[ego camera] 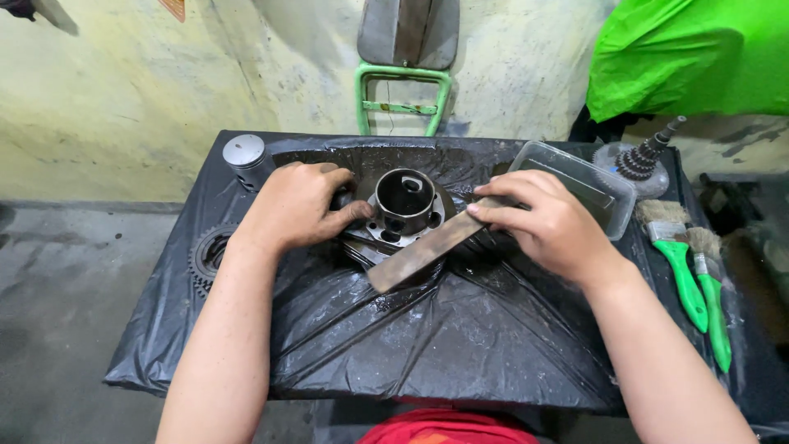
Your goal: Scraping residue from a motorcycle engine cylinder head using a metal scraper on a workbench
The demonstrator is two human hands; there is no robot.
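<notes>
A round metal engine part (404, 205) with a dark cylindrical bore stands in the middle of a table covered in black plastic sheet (460, 345). My left hand (294, 205) grips its left side, thumb against the flange. My right hand (544, 220) holds one end of a flat brown rectangular bar (423, 251), like a sharpening stone or file. The bar lies diagonally against the part's right front edge, its free end pointing toward me.
A grey piston (246, 158) stands at the back left, a toothed sprocket (207, 256) at the left edge. A clear plastic tray (583, 182), a geared shaft (645, 156) and two green-handled brushes (689, 271) lie on the right. A green metal frame (403, 99) leans on the wall.
</notes>
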